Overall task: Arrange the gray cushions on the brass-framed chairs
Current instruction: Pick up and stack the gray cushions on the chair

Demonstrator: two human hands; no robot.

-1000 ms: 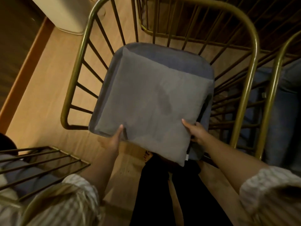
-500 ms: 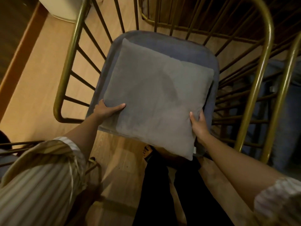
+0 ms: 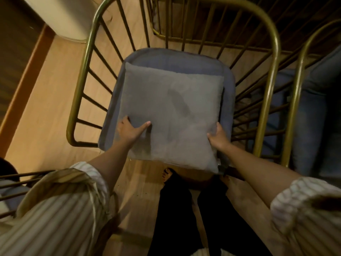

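Observation:
A square gray cushion [image 3: 171, 111] lies over the blue-gray seat pad [image 3: 177, 58] of a brass-framed chair [image 3: 271, 43] directly below me. Its near edge hangs past the front of the seat. My left hand [image 3: 130, 129] grips the cushion's near left edge, thumb laid on top. My right hand [image 3: 218, 136] holds the near right edge, fingers curled around the side. The far strip and both side margins of the seat pad show around the cushion.
A second brass chair [image 3: 299, 85] with a blue-gray seat stands close on the right, and another brass frame [image 3: 175, 34] is behind. A further wire frame [image 3: 22, 180] is at lower left. A white cabinet [image 3: 64, 19] stands at top left on the wooden floor.
The cushion has turned from skewed to square with the seat and settled lower on it. My left hand moved from under the near edge onto the left side; my right hand stayed at the right edge.

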